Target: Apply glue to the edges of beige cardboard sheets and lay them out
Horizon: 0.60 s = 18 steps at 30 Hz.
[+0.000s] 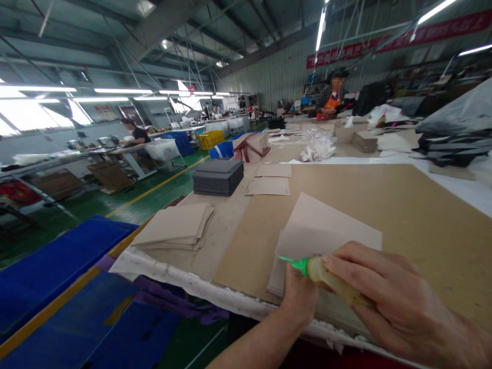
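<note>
My right hand (388,297) is wrapped round a yellowish glue bottle (334,282) with a green nozzle that points left over a small stack of grey-brown card sheets (326,230). My left hand (298,297) rests on the near edge of that stack, just under the nozzle. Its fingers are curled and partly hidden, and nothing shows in them. The stack lies on a large brown board (403,205) that covers the worktable.
A second pile of card sheets (175,225) lies to the left, with a stack of dark grey boards (218,177) behind it and two loose sheets (269,185). Blue panels (57,271) lean below the table's left edge. Other people work at far tables.
</note>
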Motion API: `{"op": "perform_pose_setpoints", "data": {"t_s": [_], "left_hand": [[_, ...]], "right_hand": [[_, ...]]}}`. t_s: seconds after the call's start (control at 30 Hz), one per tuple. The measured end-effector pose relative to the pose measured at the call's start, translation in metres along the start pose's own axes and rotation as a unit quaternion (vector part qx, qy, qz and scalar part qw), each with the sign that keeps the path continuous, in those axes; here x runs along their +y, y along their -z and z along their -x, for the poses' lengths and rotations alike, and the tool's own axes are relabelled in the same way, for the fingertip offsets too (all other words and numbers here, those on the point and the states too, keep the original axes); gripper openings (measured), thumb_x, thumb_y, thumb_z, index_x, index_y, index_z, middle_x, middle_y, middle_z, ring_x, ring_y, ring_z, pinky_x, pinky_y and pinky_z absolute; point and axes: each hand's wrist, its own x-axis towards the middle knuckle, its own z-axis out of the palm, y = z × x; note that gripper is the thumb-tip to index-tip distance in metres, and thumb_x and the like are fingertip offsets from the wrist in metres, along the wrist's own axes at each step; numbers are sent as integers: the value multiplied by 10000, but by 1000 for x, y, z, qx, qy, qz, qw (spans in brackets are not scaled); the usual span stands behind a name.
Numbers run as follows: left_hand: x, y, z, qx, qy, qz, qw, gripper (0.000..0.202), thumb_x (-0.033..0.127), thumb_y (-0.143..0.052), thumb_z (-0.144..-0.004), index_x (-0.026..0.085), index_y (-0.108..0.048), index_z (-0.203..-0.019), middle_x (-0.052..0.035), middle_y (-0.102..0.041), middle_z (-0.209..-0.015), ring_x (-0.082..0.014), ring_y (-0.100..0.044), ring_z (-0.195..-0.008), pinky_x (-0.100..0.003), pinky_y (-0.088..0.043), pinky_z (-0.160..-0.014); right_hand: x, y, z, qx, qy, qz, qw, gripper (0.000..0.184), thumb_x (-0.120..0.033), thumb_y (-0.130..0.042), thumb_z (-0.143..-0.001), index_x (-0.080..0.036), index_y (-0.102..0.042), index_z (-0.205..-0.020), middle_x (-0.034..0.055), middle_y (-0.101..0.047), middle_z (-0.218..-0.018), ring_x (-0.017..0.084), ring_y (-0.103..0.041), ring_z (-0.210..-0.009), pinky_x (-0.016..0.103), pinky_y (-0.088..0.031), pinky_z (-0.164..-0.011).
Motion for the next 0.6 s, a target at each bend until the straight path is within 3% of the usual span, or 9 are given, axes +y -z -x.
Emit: {"op": "perform_pose_setpoints", "data": {"t_s": [0.2, 0.4, 0.53, 0.6], "left_hand": [[1, -3, -2, -28, -4, -27, 999, 333, 422, -824, -669, 152, -647, -591, -17, -626, -623, -111, -526, -564, -214, -460, -533], [0, 1, -3, -39, -10, -41, 998, 390, 431, -795, -735, 138, -753, -989, -68, -719, -883, -152, -592, -616, -214, -461, -430], [-2, 2, -2, -47, -22, -43, 998, 312, 424, -808, -733, 124, -723, -712, -37, -652, -679, -114, -543, -573, -201, -480, -504], [-2, 3, -2, -49, -23, -44, 998, 333, 436, -803, -744, 124, -706, -676, -35, -636, -658, -112, -539, -571, -201, -476, -514]], "right_hand": [[6, 4, 2, 40, -25, -31, 998, 291, -77, -459, -942, -143, -560, -1207, 97, -634, -1003, 177, -641, -877, 250, -523, -680], [17, 4, 2, 73, -23, 59, 995, 198, -127, -473, -970, -147, -589, -1128, 104, -630, -1020, 171, -637, -862, 247, -507, -672], [10, 3, 4, 17, 4, 56, 998, 251, -85, -426, -975, -134, -576, -1170, 123, -619, -1035, 185, -623, -856, 266, -494, -632], [7, 3, 5, 16, 2, 75, 997, 264, -103, -411, -994, -140, -576, -1197, 122, -617, -1047, 190, -609, -839, 283, -485, -627]]}}
